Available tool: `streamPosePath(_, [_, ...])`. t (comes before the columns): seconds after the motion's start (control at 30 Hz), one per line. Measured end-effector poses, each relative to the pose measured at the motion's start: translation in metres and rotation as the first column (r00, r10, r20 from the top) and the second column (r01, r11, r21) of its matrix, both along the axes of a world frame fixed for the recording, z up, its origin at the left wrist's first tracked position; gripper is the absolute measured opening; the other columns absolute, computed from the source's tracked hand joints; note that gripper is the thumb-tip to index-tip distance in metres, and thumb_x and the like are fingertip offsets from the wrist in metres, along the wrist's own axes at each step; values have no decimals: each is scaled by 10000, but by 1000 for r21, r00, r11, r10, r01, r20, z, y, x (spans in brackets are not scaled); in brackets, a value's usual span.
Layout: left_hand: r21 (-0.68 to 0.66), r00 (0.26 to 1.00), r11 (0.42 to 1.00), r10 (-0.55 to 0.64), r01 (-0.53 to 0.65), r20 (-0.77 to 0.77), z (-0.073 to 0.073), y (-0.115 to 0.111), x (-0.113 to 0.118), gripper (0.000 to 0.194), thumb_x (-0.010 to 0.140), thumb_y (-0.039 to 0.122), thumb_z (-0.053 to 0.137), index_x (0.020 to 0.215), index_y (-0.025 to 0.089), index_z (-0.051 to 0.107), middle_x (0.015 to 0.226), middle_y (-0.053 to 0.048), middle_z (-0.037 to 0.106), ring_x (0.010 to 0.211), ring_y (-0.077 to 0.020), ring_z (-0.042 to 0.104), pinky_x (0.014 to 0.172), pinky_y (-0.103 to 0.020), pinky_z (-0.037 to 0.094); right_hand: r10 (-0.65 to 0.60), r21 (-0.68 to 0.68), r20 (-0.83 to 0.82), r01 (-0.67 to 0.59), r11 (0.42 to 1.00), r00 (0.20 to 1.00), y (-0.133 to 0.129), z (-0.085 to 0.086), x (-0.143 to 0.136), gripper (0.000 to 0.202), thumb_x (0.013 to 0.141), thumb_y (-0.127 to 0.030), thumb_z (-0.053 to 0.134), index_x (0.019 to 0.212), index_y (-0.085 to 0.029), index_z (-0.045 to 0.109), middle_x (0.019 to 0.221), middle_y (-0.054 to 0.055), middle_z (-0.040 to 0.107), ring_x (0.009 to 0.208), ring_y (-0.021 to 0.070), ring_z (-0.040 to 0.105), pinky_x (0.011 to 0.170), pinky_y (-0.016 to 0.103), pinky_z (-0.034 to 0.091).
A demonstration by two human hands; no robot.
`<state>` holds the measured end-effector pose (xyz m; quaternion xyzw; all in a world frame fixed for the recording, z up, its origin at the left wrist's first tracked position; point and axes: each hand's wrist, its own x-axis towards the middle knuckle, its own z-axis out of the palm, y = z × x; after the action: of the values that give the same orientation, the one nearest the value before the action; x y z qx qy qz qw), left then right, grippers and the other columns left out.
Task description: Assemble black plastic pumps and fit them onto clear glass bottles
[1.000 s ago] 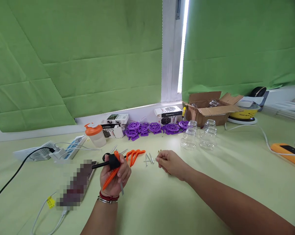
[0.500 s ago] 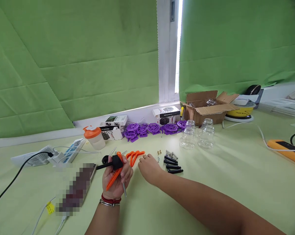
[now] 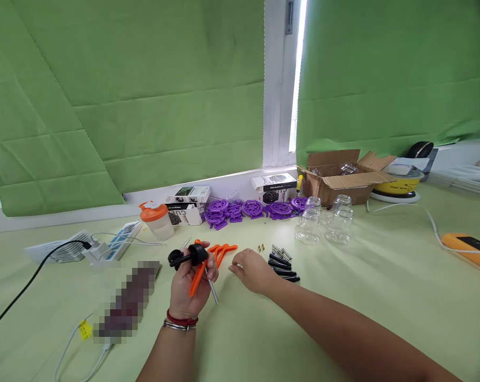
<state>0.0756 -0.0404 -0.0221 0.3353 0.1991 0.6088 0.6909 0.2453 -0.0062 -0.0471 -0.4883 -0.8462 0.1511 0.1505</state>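
My left hand (image 3: pixel 192 286) is closed round an orange plastic piece (image 3: pixel 197 278), a black round-ended part (image 3: pixel 198 254) and a thin metal rod (image 3: pixel 212 289). Beyond it, more orange pieces (image 3: pixel 224 249) lie on the table. My right hand (image 3: pixel 251 268) is low over the table, just right of the orange pieces, with its fingers bent down; whatever the fingertips hold, if anything, is hidden. Small brass bits (image 3: pixel 261 248) lie past that hand. To its right are several black tapered handles (image 3: pixel 282 268) and a heap of springs (image 3: pixel 282 252).
Purple round parts (image 3: pixel 253 208) line the back, near printed boxes (image 3: pixel 274 182). Glass jars (image 3: pixel 308 223) stand right of centre before an open carton (image 3: pixel 339 178). An orange-lidded bottle (image 3: pixel 156 220), a power strip (image 3: pixel 124 240) and a blurred phone (image 3: pixel 130 300) are left.
My right hand has shifted a little to the right, away from the orange pieces, and now covers part of the small-parts area. My left hand has turned the black part and rod slightly. The view has shifted slightly.
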Motion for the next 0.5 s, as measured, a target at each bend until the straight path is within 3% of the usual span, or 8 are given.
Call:
streamPosePath(0.07, [-14, 999, 1000, 13, -13, -49, -2, 0, 6, 343, 887, 440, 468, 1006, 158, 622, 740, -50, 597, 579, -135, 513, 523, -254, 417, 24, -201, -390, -110, 973, 920, -12, 10, 0, 428, 956, -432, 312, 875, -155, 628, 866, 61, 650, 831, 164, 583, 712, 260, 424])
streamPosePath(0.13, [-46, 994, 999, -8, 4, -105, -6, -1, 13, 365, 882, 460, 469, 1015, 161, 631, 867, -78, 629, 649, -154, 541, 540, -262, 431, -67, -391, -706, -309, 867, 705, -24, 16, -1, 415, 900, -526, 409, 941, -159, 598, 884, 47, 630, 785, 148, 589, 690, 258, 431])
streamPosePath(0.17, [-57, 990, 998, -28, 20, -138, -7, -1, 16, 376, 884, 468, 462, 1035, 168, 633, 947, -90, 631, 689, -164, 551, 552, -267, 436, -142, -450, -779, -386, 806, 611, -28, 17, -2, 418, 845, -550, 503, 987, -164, 579, 877, 39, 619, 758, 142, 592, 678, 258, 434])
streamPosePath(0.23, [-48, 972, 998, -50, 40, -230, -9, -3, 21, 376, 887, 460, 463, 1081, 185, 632, 1100, -103, 605, 796, -188, 560, 601, -278, 448, -265, -518, -821, -463, 719, 506, -35, 16, -2, 500, 730, -531, 662, 1057, -171, 543, 813, 16, 598, 679, 130, 588, 640, 258, 430])
streamPosePath(0.37, [94, 881, 996, 53, -10, -469, -11, -2, 20, 299, 859, 383, 556, 1054, 186, 670, 1147, -100, 598, 984, -205, 515, 759, -271, 429, -291, -511, -842, -497, 702, 454, -39, 13, 6, 418, 703, -434, 714, 989, -169, 563, 691, -29, 563, 533, 84, 520, 568, 236, 398])
streamPosePath(0.5, [106, 838, 993, 13, 54, -546, -7, -2, 13, 422, 868, 501, 473, 1055, 181, 677, 937, -100, 646, 689, -146, 510, 612, -264, 413, -265, -499, -836, -463, 733, 481, -38, 16, 17, 312, 713, -377, 693, 912, -178, 561, 766, -12, 614, 461, 49, 448, 486, 212, 371])
